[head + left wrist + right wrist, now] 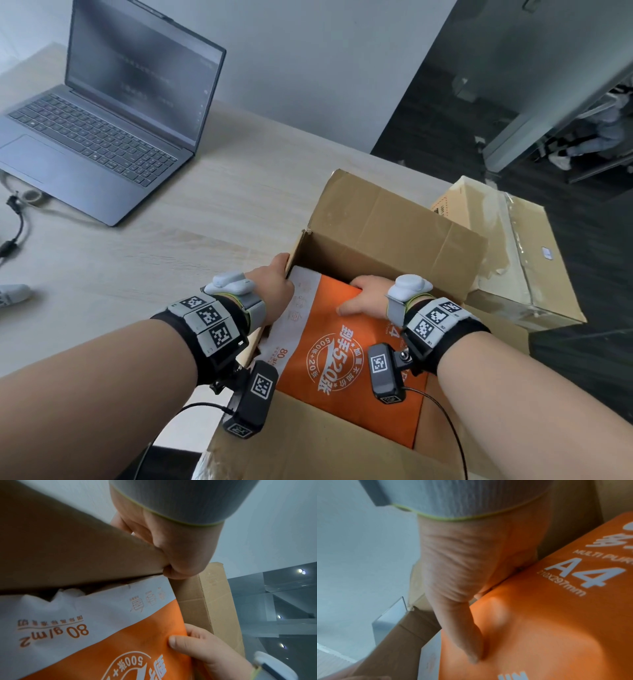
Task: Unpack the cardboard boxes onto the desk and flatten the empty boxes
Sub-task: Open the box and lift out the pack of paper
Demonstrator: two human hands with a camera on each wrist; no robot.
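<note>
An open cardboard box (394,219) stands at the desk's near right corner, its flaps spread. Inside lies an orange and white ream of A4 paper (346,356), filling most of the opening. My left hand (274,284) pinches the top of the box's left wall, and the left wrist view shows the left hand (171,547) clamped on that brown wall (68,547) above the ream (120,635). My right hand (363,298) grips the ream's far edge, thumb flat on top. In the right wrist view the right hand (462,581) has its fingers curled over the ream (556,615).
A second, taped cardboard box (513,246) sits just right of the open one. An open laptop (102,130) stands at the desk's far left, with a cable (13,226) and a tape roll (32,196) beside it. Pale wooden desk (222,222) lies between laptop and box.
</note>
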